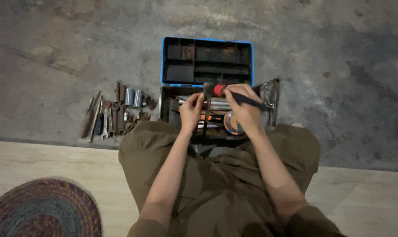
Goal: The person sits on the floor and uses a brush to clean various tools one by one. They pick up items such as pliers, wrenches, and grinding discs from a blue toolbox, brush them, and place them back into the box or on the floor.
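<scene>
A person seen from above is wearing olive-green clothing throughout: loose trousers (216, 184) of a finely ribbed or woven cloth that is creasing into soft folds across the lap, and a top in the same shade whose short sleeves (313, 219) are showing only at the bottom edge. Both forearms are showing bare, and the left hand (191, 112) and right hand (245, 107) are wearing no gloves

Both forearms bare, extended fwd over bent knees, converging slightly. Left hand (191, 112): fingers curled, thumb and fingertips pinched together, knuckles up. Right hand (245, 107): closed in a fist-type grip, wrist bent inward twd left hand. Hands near, not touching.
</scene>
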